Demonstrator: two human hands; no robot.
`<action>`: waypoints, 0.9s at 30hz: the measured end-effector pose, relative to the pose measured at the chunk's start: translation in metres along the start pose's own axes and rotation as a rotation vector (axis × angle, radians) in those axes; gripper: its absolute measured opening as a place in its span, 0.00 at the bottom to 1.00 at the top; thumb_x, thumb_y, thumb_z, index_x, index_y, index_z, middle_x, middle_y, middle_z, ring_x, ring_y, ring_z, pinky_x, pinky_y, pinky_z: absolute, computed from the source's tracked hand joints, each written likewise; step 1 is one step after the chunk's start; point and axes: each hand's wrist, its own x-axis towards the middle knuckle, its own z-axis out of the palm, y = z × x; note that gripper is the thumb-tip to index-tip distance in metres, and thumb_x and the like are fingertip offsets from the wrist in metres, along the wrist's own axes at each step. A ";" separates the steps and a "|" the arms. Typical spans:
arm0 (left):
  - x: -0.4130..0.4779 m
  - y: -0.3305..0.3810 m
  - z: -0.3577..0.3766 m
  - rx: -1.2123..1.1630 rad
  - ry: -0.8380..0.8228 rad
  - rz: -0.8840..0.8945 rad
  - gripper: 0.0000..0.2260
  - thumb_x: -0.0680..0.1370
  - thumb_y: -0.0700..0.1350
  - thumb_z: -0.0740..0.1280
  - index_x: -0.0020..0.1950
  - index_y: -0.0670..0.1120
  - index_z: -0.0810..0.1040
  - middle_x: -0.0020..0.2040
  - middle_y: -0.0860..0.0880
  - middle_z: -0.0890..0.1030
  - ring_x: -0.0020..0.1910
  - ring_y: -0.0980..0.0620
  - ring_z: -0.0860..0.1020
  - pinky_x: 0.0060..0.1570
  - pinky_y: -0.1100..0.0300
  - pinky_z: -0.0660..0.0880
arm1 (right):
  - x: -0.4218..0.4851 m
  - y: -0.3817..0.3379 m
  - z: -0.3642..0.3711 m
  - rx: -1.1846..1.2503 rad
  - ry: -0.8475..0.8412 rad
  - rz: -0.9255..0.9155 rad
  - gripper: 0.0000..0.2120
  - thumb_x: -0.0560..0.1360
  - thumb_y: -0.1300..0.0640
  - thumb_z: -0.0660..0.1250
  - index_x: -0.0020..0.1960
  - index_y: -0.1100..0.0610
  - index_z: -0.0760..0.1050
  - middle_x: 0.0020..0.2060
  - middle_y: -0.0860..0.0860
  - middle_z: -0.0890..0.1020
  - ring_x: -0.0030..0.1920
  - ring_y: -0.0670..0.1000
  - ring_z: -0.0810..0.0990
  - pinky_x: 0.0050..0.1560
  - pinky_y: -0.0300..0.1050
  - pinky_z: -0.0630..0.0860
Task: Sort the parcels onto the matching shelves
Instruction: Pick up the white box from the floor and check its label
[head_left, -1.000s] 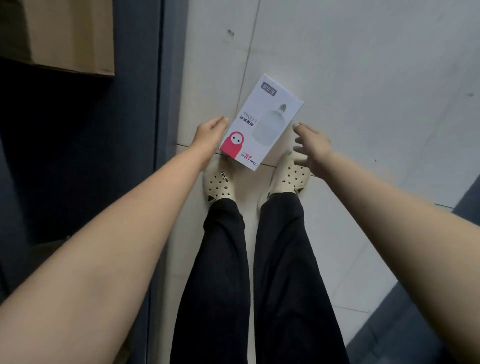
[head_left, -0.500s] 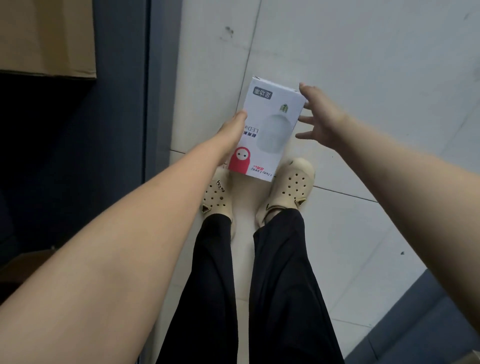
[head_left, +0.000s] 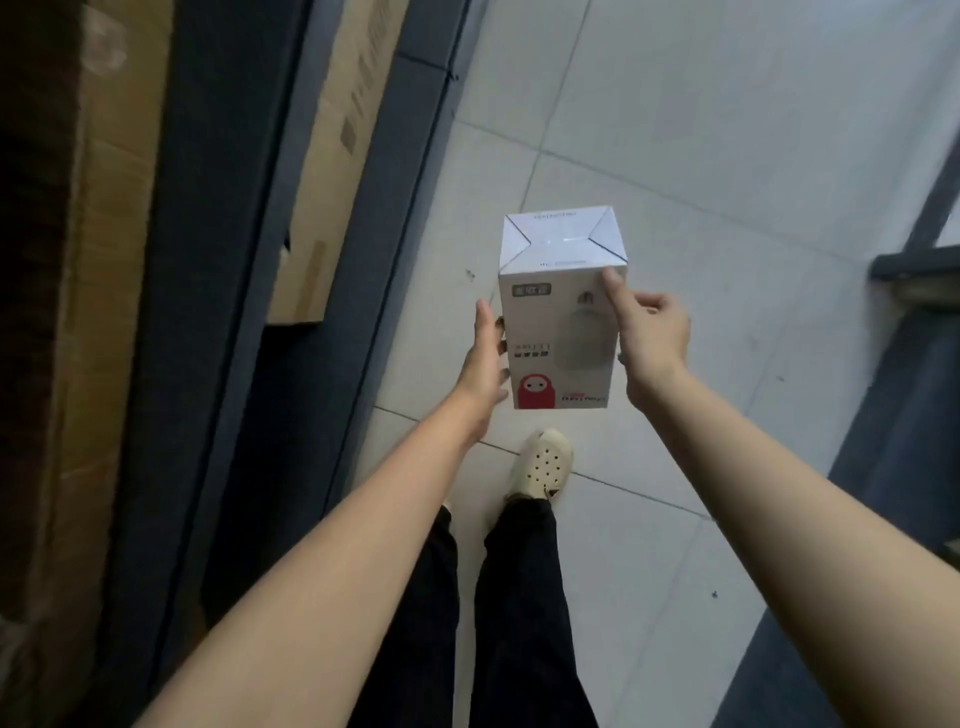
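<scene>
Pale floor tiles (head_left: 701, 156) are passing below while my left hand (head_left: 485, 358) and right hand (head_left: 652, 338) are clamping the white box (head_left: 558, 312) by its sides; loosening either risks dropping it.

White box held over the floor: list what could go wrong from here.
1. The white box is held in the air only by the left hand and right hand at its sides; a loose grip could drop it onto the tiled floor.
2. It could fall on the shoe below.

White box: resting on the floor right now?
No, the white box is held in the air between the left hand and right hand.
</scene>
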 end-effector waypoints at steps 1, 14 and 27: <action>-0.023 0.014 0.000 -0.019 -0.010 0.014 0.32 0.79 0.65 0.37 0.76 0.53 0.63 0.76 0.46 0.67 0.75 0.39 0.63 0.72 0.42 0.57 | -0.022 -0.021 -0.010 -0.012 0.007 -0.048 0.18 0.70 0.47 0.72 0.53 0.55 0.72 0.50 0.54 0.82 0.46 0.50 0.80 0.44 0.44 0.75; -0.319 0.064 -0.041 -0.276 0.068 0.185 0.37 0.79 0.65 0.39 0.70 0.44 0.73 0.68 0.45 0.77 0.66 0.47 0.74 0.68 0.51 0.67 | -0.301 -0.183 -0.097 -0.140 -0.364 -0.288 0.06 0.74 0.55 0.71 0.42 0.56 0.76 0.38 0.51 0.82 0.39 0.49 0.79 0.51 0.51 0.75; -0.498 -0.090 -0.021 -1.044 0.327 0.489 0.32 0.65 0.77 0.59 0.61 0.62 0.79 0.65 0.45 0.79 0.65 0.40 0.74 0.64 0.33 0.68 | -0.415 -0.114 -0.155 -0.734 -1.169 -0.978 0.23 0.72 0.67 0.71 0.61 0.49 0.72 0.57 0.41 0.80 0.60 0.36 0.76 0.59 0.34 0.75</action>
